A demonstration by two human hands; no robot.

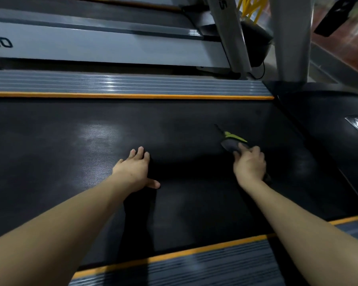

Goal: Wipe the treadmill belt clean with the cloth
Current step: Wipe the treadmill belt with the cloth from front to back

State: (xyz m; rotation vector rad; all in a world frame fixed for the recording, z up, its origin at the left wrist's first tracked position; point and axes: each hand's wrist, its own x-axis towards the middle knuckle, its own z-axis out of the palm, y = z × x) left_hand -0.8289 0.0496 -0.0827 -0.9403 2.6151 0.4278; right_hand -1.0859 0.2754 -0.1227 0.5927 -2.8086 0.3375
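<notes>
While left hand (135, 169) lies flat, fingers spread, on black textured treadmill belt (70, 153), right hand (249, 165) pinches dark grey cloth with yellow-green edge (233, 142) against belt

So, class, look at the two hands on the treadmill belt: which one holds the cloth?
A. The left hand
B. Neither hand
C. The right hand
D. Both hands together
C: the right hand grips the dark cloth with its yellow-green edge on the belt, while the left hand lies flat with fingers spread, holding nothing.
</notes>
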